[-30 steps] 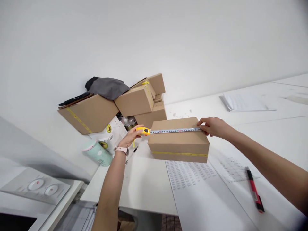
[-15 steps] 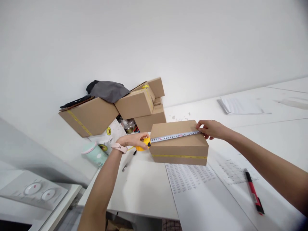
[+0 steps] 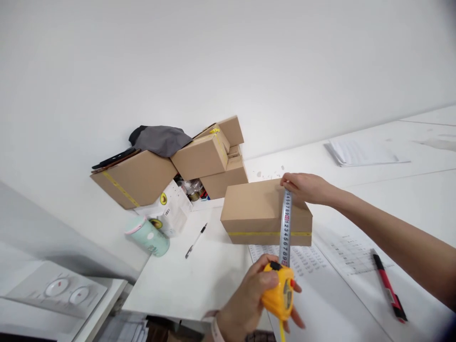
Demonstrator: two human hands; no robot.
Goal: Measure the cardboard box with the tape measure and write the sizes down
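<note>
A brown cardboard box (image 3: 254, 209) with a yellow tape band sits on the white table (image 3: 199, 280). My right hand (image 3: 302, 187) pinches the end of the measuring tape blade (image 3: 286, 228) at the box's far top edge. The blade runs toward me across the box top and down past its front face. My left hand (image 3: 249, 297), low in the frame near the table's front edge, grips the yellow tape measure case (image 3: 280, 292).
Several cardboard boxes (image 3: 167, 164) with a grey cloth on top are stacked at the back left. A mint green cup (image 3: 147, 235) lies beside a black pen (image 3: 195, 240). Printed sheets (image 3: 302, 266) lie before the box, a red marker (image 3: 388, 287) on the right, a paper pile (image 3: 359, 152) farther back.
My left hand has swung the tape case from the box's left end round to the front, near me. The blade now crosses the box front to back instead of lengthwise.
</note>
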